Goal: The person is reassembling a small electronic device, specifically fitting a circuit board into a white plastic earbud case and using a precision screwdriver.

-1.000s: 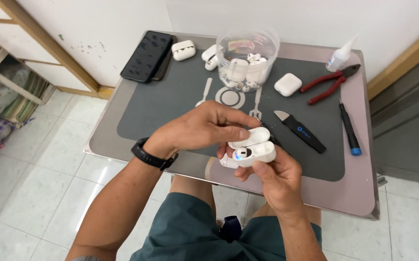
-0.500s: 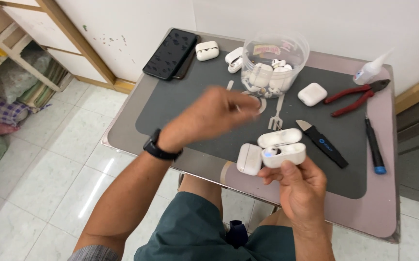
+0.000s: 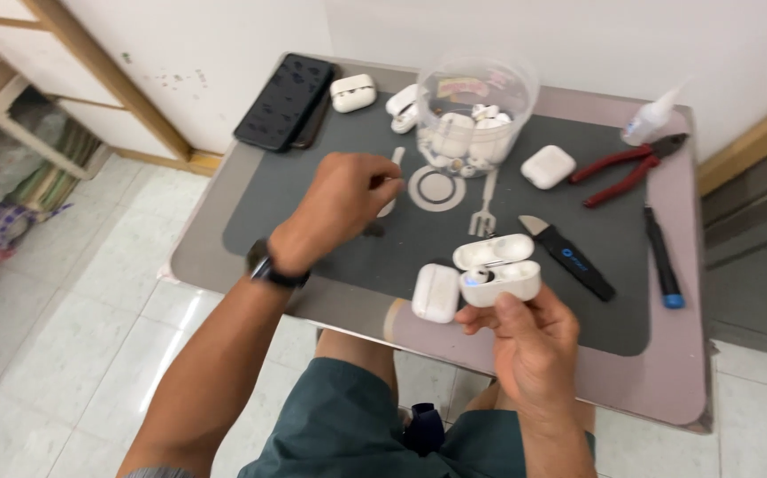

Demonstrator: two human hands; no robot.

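White wall and pale floor tiles frame a small table (image 3: 666, 389) topped with a dark grey mat (image 3: 348, 239).

Much is hard to read. The left hand (image 3: 341, 202) hovers over the mat's far-left part, its back to the camera and its fingers curled under; it seems to pinch something small and white at the fingertips, but I cannot tell what, or how tightly. A black watch (image 3: 270, 265) sits on that wrist. The tub (image 3: 476, 111) at the far edge is clear, yet the white bits heaped inside blur together. A glue bottle (image 3: 653, 115) at the far right fades into the wall. The shelf (image 3: 11, 97) at far left is cut off by the frame edge.

The right hand (image 3: 529, 341) holds an open white case (image 3: 498, 270) above the mat's near edge, thumb pressed on its front and fingers wrapped behind and hidden. The case's long axis runs left to right, tilted slightly, and its lid is swung up toward the far side, so the opening faces up at the camera. One earbud shows at its left; the right socket is unclear.

Just left of it, a closed case (image 3: 436, 292) lies on the mat's near edge. A black pry tool (image 3: 569, 258) lies right of the open case, a screwdriver (image 3: 662, 261) and red pliers (image 3: 627, 168) further right. Two phones (image 3: 288, 102) rest far left.
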